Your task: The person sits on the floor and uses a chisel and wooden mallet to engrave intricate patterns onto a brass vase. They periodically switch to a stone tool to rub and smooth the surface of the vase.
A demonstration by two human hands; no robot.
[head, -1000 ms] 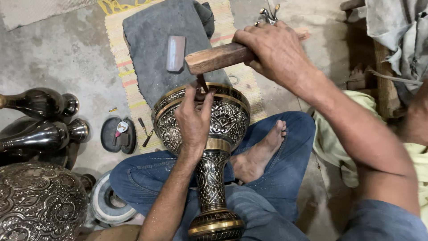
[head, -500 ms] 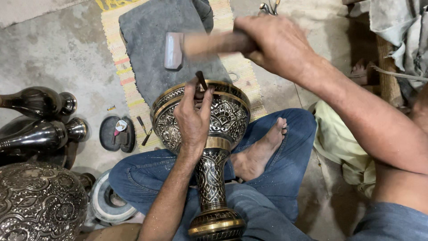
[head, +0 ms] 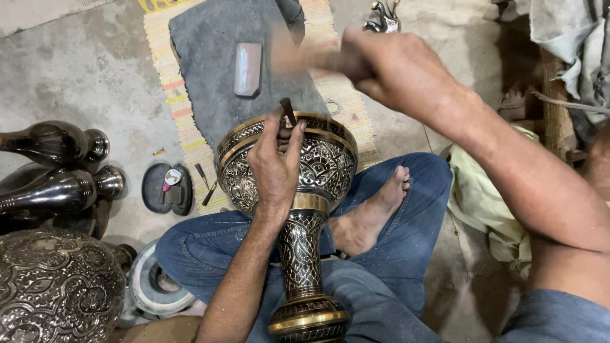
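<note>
An engraved black-and-gold metal vase (head: pixel 318 171) lies across my lap, its mouth pointing away from me. My left hand (head: pixel 274 166) rests on its bowl and pinches a small dark chisel (head: pixel 288 111) against the rim. My right hand (head: pixel 397 67) is raised above and beyond the vase, gripping the wooden handle of a hammer (head: pixel 298 60). The hammer is blurred; its grey metal head (head: pixel 248 68) is up over the grey cloth.
A grey cloth (head: pixel 210 70) lies on a striped mat (head: pixel 171 95) ahead. Dark metal vases (head: pixel 57 165) and an engraved round pot (head: pixel 57 286) sit at left. A small black case (head: pixel 166 188) and loose tools lie on the concrete floor. My bare foot (head: pixel 368 216) rests beside the vase.
The hammer has swung up and away from the chisel, its head moving further over the grey cloth. My left hand and the chisel have stayed on the vase rim.
</note>
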